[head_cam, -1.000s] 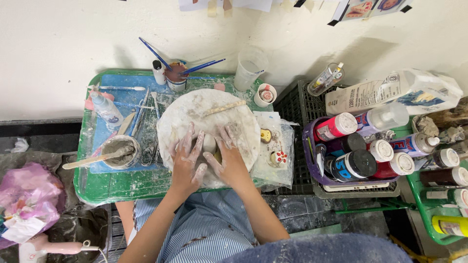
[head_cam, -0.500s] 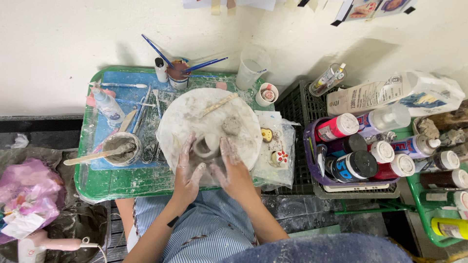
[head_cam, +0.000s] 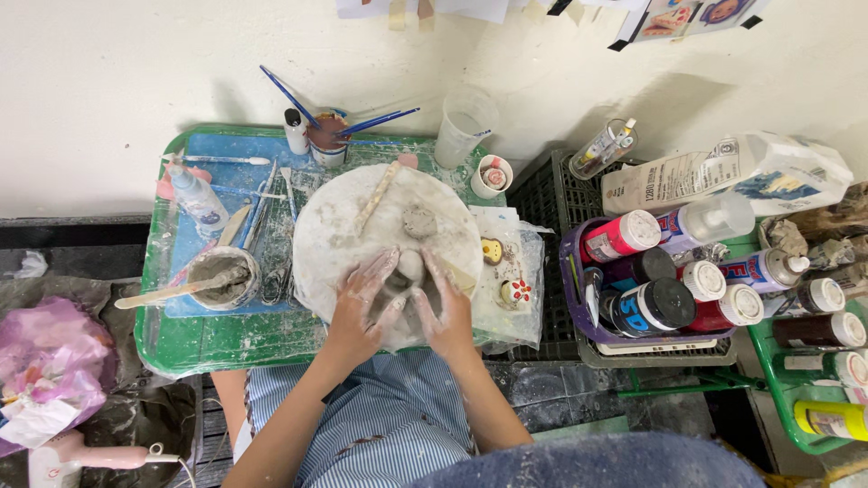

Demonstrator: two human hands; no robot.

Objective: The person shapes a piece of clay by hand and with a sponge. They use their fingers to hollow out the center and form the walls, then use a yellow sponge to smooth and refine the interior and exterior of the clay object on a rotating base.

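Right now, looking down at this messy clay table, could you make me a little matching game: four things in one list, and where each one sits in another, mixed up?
Things:
1. small clay lump
2. cup of brushes
3. bowl of grey slip
4. basket of paint bottles

Places:
A. right of the table, on a black crate
B. on the round board, beyond the hands
C. on the blue mat, left of the round board
D. at the tray's far edge, by the wall

Pairs: 1-B, 2-D, 3-C, 4-A
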